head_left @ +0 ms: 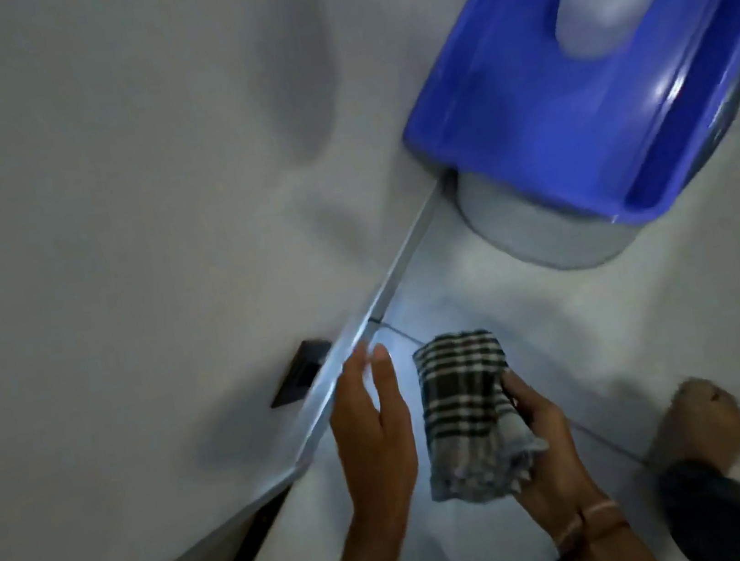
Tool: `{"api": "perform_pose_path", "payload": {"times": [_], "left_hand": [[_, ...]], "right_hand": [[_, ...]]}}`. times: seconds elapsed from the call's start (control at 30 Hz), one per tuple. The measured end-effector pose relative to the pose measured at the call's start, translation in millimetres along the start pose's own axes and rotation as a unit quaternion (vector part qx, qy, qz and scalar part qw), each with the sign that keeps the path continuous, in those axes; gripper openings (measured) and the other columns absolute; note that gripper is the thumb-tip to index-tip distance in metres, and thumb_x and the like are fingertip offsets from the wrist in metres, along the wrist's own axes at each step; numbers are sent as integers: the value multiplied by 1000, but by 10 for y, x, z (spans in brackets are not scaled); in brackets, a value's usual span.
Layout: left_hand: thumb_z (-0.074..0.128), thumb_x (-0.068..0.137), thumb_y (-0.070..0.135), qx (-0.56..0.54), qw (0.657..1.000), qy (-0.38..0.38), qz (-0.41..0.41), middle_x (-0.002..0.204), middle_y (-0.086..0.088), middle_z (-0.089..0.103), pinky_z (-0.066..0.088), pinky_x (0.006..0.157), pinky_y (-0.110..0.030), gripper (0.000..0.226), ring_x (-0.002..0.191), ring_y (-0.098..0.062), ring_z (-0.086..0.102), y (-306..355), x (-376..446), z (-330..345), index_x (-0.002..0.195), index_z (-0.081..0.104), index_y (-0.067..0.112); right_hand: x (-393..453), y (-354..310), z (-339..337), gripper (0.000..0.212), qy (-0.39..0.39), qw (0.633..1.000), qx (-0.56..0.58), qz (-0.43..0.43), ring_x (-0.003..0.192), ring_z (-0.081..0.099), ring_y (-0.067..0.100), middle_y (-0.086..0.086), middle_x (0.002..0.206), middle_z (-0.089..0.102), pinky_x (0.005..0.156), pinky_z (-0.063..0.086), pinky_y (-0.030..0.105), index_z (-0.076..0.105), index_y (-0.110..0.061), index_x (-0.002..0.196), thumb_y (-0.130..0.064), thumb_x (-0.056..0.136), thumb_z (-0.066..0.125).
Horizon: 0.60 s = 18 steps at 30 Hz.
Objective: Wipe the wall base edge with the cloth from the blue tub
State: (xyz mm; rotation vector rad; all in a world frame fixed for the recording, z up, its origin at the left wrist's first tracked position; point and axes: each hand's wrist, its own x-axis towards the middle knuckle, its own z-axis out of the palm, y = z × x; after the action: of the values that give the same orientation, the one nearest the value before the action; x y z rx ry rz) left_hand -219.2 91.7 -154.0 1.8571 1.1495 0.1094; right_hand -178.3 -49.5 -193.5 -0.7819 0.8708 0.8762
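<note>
A folded checked cloth, dark with pale stripes, hangs over the floor in my right hand, which grips its right side. My left hand is flat with fingers apart just left of the cloth, its fingertips at the wall base edge. That edge is a pale strip running diagonally from lower left up to the blue tub. The tub stands at the upper right against the wall, with a blurred white bottle inside.
A dark wall socket sits on the wall just above the base edge, left of my left hand. A grey round object lies under the tub. My foot and dark trouser leg are at the lower right on the tiled floor.
</note>
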Motion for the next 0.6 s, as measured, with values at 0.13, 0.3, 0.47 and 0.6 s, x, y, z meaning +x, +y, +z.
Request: {"api": "perform_pose_path", "payload": {"times": [0.13, 0.3, 0.47, 0.6], "left_hand": [[86, 89, 45, -278, 850, -198, -401, 67, -7, 81, 59, 50, -25, 34, 60, -18, 77, 859, -243, 70, 96, 78, 13], [76, 96, 4, -277, 890, -150, -329, 91, -9, 85, 60, 54, -23, 18, 72, -18, 80, 1455, -153, 538, 113, 82, 7], [80, 96, 3, -306, 902, -68, -296, 121, -21, 77, 64, 87, -41, 37, 101, -30, 75, 2243, 251, 1250, 131, 70, 0], [81, 97, 14, -277, 912, -35, -300, 122, -19, 74, 60, 105, -57, 14, 119, -42, 71, 2579, 538, 1593, 103, 69, 9]], "right_hand": [[-476, -981, 333, 52, -81, 987, -140, -16, 87, 83, 26, 16, 103, 83, 76, 65, 40, 87, -14, 95, -49, 95, 49], [-294, -2151, 621, 33, -44, 826, -555, -88, 102, 78, 30, 17, 108, 81, 87, 65, 43, 71, -7, 118, -5, 86, 77], [171, -3233, 963, 42, -36, 677, -724, -129, 103, 68, 30, 16, 119, 70, 92, 55, 40, 61, -12, 135, -11, 93, 69], [487, -3771, 1332, 61, -74, 588, -799, -103, 133, 56, 39, 22, 152, 53, 99, 48, 42, 36, -13, 158, -14, 101, 59]]}}
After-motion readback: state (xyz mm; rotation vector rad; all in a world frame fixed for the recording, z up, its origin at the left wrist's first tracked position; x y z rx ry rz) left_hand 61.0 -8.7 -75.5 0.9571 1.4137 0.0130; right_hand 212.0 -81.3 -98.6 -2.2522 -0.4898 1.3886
